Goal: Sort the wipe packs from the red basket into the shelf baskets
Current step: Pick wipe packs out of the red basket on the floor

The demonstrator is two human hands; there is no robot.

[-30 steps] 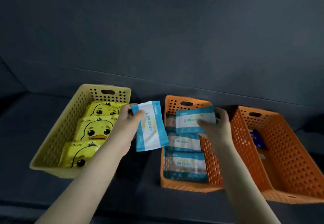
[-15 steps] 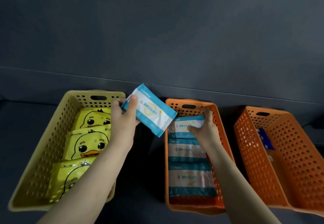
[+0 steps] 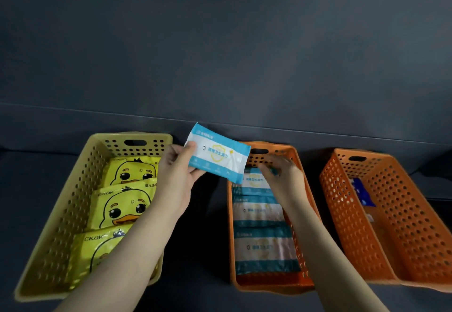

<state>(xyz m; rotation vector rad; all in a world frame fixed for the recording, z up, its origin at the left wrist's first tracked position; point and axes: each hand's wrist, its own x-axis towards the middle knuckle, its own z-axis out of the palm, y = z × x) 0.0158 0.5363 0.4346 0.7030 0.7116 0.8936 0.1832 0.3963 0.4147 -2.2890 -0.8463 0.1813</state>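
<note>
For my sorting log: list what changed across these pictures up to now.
The right hand lowered its blue-and-white pack into the middle orange basket, at the far end of its row; whether it still grips is unclear. The left hand turned its held pack crosswise, towards that basket. Duck packs and the right-hand basket stayed put.

Dim, soft overall; wide-angle bending at edges.
</note>
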